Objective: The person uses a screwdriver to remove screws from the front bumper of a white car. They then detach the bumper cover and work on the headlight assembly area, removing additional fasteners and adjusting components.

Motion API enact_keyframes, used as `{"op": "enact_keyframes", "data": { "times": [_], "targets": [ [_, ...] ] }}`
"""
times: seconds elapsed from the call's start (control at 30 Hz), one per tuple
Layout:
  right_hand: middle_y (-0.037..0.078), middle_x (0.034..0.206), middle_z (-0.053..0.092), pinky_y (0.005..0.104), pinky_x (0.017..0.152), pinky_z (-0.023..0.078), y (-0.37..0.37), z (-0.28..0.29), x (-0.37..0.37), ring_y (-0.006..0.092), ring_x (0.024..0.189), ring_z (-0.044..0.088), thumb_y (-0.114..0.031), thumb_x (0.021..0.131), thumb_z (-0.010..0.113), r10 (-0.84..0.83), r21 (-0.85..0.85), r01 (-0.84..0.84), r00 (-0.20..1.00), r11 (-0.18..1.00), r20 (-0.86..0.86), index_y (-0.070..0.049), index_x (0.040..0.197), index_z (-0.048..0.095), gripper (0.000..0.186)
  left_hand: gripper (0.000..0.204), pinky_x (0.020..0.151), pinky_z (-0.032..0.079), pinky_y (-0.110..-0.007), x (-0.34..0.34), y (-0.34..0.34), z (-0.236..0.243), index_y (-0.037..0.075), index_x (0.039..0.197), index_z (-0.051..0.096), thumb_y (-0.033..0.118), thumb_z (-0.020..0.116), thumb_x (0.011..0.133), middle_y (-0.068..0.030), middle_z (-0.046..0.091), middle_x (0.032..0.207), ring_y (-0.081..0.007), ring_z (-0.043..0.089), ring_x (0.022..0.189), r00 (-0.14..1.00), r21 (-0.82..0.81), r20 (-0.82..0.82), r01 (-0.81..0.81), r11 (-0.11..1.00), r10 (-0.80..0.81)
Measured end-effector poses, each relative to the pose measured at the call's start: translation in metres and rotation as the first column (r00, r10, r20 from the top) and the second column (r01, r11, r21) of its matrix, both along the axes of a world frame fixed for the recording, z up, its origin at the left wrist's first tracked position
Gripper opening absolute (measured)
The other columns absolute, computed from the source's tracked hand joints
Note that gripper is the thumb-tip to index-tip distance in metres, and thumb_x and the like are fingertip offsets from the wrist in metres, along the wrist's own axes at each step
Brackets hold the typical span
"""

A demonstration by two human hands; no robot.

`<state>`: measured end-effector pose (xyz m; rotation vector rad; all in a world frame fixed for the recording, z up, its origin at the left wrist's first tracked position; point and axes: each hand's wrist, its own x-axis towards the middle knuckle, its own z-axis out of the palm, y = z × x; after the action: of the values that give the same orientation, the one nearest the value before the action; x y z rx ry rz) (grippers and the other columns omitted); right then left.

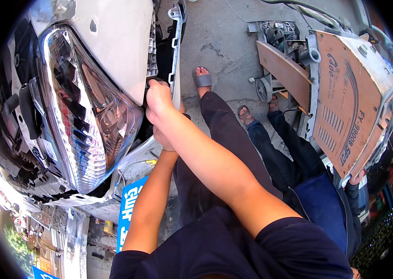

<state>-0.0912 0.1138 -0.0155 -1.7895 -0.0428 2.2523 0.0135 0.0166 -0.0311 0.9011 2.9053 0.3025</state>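
Note:
My right hand (158,101) is closed at the gap between the white fender (117,42) and a loose-standing bumper edge (175,51) with a row of clip slots. Its fingertips curl into the dark gap, so what they grip is hidden. Lower down, my left hand (163,138) is beside the same edge, under my right wrist. My right forearm covers most of it, and its fingers do not show clearly. To the left of both hands sits a large clear headlight (78,107), its pointed corner near my left hand.
On the right, another person in dark clothes (319,204) stands by a machine with a brown printed panel (340,102). A small wheel (263,89) is under that machine. A blue sign with white lettering (129,209) is beside my left forearm. Concrete floor (224,28) lies ahead.

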Motion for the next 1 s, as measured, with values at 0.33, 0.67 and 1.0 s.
{"op": "enact_keyframes", "data": {
  "times": [0.33, 0.67, 1.0],
  "targets": [
    [0.019, 0.117, 0.056, 0.0464, 0.089, 0.051, 0.008, 0.01, -0.001, 0.031, 0.102, 0.059, -0.015, 0.095, 0.044, -0.004, 0.035, 0.004, 1.0, 0.999, -0.005, 0.0, 0.124, 0.046, 0.033, 0.023, 0.061, 0.051, -0.041, -0.006, -0.003, 0.005, 0.017, 0.085, 0.072, 0.035, 0.078, 0.072, -0.0038, 0.067, 0.075, -0.027, 0.065, 0.067, 0.996, 0.192, 0.023, 0.075, 0.979, -0.081],
    [0.018, 0.112, 0.06, 0.0423, 0.09, 0.049, 0.004, -0.003, -0.001, 0.0292, 0.101, 0.06, -0.017, 0.095, 0.049, -0.079, -0.043, 0.075, 0.992, 0.996, -0.1, 0.001, 0.118, 0.051, 0.03, 0.018, 0.059, 0.051, -0.039, -0.007, 0.007, 0.012, 0.018, 0.09, 0.075, 0.028, 0.075, 0.074, -0.0029, 0.067, 0.073, -0.0264, 0.065, 0.063, 0.996, 0.189, 0.041, 0.065, 0.98, -0.075],
    [0.015, 0.106, 0.057, 0.0345, 0.091, 0.04, 0.006, 0.01, 0.001, 0.0241, 0.1, 0.052, -0.024, 0.092, 0.048, 0.179, 0.125, -0.192, 0.978, 0.973, 0.109, 0.0, 0.11, 0.054, 0.03, 0.022, 0.053, 0.05, -0.041, -0.006, 0.022, 0.019, 0.018, 0.076, 0.073, 0.039, 0.078, 0.076, -0.0051, 0.065, 0.063, -0.0281, 0.064, 0.055, 0.999, 0.026, -0.011, -0.047, 0.999, 0.047]
  ]
}}
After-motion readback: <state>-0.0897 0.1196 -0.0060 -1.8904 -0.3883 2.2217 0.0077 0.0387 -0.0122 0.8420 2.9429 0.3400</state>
